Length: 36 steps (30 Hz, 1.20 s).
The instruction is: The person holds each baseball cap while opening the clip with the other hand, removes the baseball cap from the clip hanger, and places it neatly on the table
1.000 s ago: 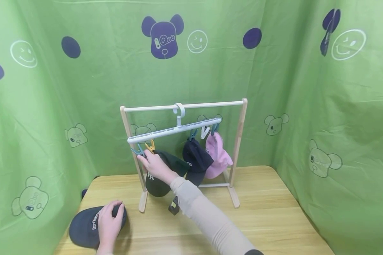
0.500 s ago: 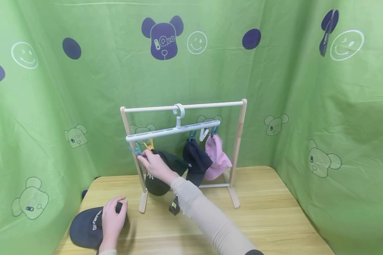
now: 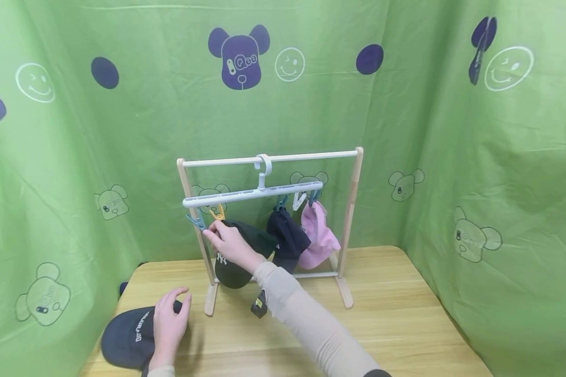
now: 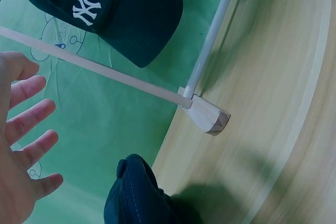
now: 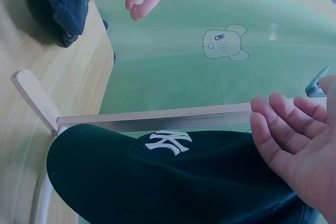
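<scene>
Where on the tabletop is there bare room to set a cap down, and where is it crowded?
The table is bare right of the rack, out to the green curtain, and along the front edge. It is crowded at the left: a dark cap lies under the left hand, and the right hand works at the hanging caps.

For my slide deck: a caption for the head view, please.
Right hand reaches the clips by a hanging dark cap; left hand hovers over a navy cap.

A pink cap [image 3: 317, 235] and a black cap [image 3: 287, 235] hang clipped before a green printed backdrop [image 3: 137, 120].
</scene>
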Available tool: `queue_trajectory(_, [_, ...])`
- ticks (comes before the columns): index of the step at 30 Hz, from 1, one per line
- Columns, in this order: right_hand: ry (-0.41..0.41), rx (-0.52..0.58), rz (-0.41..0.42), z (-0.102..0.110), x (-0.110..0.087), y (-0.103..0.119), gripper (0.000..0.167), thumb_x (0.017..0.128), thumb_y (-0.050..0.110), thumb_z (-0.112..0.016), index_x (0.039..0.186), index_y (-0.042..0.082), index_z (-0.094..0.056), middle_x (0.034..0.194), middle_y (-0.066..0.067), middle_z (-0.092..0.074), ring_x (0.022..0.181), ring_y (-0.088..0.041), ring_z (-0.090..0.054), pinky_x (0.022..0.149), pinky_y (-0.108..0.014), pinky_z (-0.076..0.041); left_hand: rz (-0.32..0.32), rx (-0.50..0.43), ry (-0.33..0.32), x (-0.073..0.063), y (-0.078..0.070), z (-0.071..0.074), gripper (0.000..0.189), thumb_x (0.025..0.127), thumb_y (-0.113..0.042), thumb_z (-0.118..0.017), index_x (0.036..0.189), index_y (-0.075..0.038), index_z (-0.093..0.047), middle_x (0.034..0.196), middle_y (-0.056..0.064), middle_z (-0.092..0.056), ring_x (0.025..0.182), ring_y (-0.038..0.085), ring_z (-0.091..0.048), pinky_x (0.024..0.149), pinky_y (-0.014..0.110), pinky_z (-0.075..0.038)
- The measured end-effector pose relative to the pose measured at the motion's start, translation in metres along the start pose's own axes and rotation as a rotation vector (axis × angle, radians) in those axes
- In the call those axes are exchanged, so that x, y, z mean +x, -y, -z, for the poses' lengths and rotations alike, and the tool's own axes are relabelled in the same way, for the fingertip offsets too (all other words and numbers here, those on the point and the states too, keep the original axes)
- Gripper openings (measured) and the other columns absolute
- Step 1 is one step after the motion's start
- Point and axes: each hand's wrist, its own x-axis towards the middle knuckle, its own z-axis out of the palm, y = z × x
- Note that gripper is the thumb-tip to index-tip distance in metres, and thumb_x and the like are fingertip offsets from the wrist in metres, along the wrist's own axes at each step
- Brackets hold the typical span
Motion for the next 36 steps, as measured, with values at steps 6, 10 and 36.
queue_trajectory(6, [0.02, 0.008, 0.012, 0.004, -0.003, 0.006, 0.022, 0.102, 0.031, -0.049, 0.1, 0.01, -0.057, 0.074, -0.012, -0.066, 0.062, -0.014, -0.062, 0.058, -0.016, -0.047, -0.027, -0.015, -0.009, 0.001, -0.001, -0.003, 0.023, 0.088, -0.014, -0.068, 0.109, -0.005, -0.069, 0.121, 0.021, -0.066, 0.12, 0.039, -0.054, 0.105, 0.054, -0.037])
queue_trajectory(10, [0.034, 0.008, 0.029, 0.005, -0.004, 0.01, 0.022, 0.102, 0.029, -0.049, 0.099, 0.009, -0.057, 0.076, -0.018, -0.068, 0.066, -0.022, -0.065, 0.059, -0.016, -0.045, -0.037, -0.016, -0.01, 0.001, 0.0, -0.006, 0.023, 0.088, -0.014, -0.068, 0.109, -0.005, -0.069, 0.121, 0.02, -0.066, 0.119, 0.039, -0.054, 0.104, 0.054, -0.037])
queue_trajectory(36, [-0.058, 0.081, 0.06, 0.029, -0.006, 0.028, 0.021, 0.102, 0.024, -0.05, 0.099, 0.005, -0.058, 0.076, -0.018, -0.068, 0.06, -0.016, -0.063, 0.052, -0.017, -0.052, -0.055, -0.075, 0.018, 0.005, -0.007, -0.018, 0.025, 0.089, -0.016, -0.068, 0.112, -0.007, -0.068, 0.123, 0.019, -0.065, 0.121, 0.037, -0.054, 0.105, 0.054, -0.038])
